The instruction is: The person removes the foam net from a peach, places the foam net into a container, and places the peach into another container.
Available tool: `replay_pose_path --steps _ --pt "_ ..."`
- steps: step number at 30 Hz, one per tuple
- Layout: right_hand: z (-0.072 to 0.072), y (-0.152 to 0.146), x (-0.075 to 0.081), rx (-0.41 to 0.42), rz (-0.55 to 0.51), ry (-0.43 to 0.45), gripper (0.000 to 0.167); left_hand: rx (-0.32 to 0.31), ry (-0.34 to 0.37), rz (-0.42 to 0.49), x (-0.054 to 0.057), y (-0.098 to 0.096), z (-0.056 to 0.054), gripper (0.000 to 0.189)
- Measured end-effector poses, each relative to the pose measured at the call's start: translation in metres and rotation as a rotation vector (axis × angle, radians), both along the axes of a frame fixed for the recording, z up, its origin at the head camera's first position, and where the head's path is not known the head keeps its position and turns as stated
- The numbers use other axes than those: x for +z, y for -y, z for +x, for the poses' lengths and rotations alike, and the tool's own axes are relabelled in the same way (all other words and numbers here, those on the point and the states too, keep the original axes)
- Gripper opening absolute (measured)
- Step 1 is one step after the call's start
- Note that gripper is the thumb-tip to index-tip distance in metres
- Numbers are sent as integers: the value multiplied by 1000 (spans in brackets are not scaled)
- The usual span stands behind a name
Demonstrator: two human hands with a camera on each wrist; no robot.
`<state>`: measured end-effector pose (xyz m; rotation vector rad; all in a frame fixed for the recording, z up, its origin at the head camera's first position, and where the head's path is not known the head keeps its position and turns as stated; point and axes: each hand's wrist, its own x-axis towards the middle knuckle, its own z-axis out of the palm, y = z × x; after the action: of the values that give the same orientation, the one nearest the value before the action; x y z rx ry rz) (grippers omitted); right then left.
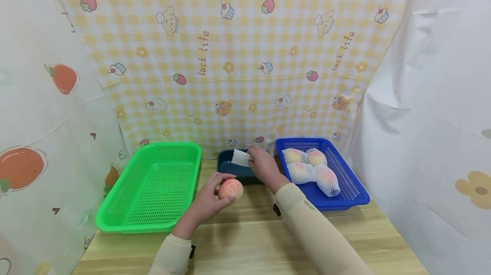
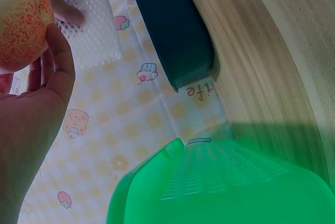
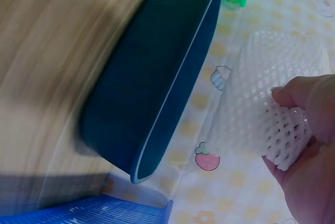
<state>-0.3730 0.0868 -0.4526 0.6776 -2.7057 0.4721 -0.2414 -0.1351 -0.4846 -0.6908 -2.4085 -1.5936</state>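
Note:
A peach (image 1: 231, 189) with red speckles is gripped between the thumb and fingers of my left hand (image 1: 210, 198), in front of the dark teal bin. It has no net on it, and the left wrist view shows the peach (image 2: 23, 28) close up. My right hand (image 1: 264, 165) pinches a white foam net sleeve (image 1: 240, 158) above the dark teal bin (image 1: 225, 163). In the right wrist view the foam net sleeve (image 3: 261, 93) looks flat and hollow, pinched near one end by thumb and fingers.
A green basket (image 1: 161, 181) stands on the left of the wooden table (image 1: 245, 241). On the right, a blue basket (image 1: 347, 181) holds several peaches (image 1: 301, 172) in foam nets. A checked cloth (image 1: 245, 53) hangs behind, with white printed sheets at both sides.

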Motion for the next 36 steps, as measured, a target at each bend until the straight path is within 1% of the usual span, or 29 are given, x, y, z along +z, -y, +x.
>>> replay_pose_path --steps 5,9,12,21,27,30,33,36 --pt "-9 3 -3 11 21 -17 16 -4 23 -13 1 2 0 51" --pt "-15 5 -5 6 48 -1 23 -7 39 -18 1 2 0 50" --pt "-21 6 -7 -7 72 9 26 -2 44 -21 1 3 1 49" --pt "-40 3 -5 -33 100 11 21 -6 41 -27 1 3 -1 51" --pt "-49 -1 -2 -40 105 20 18 3 41 -21 1 4 -1 52" --pt "-53 -2 -1 -56 112 24 19 3 41 -10 2 4 -1 53" --pt "-60 -4 -2 -67 124 17 18 1 35 -6 2 4 -1 53" --pt "-67 -7 -8 -64 142 1 16 1 22 -9 3 5 -1 53"
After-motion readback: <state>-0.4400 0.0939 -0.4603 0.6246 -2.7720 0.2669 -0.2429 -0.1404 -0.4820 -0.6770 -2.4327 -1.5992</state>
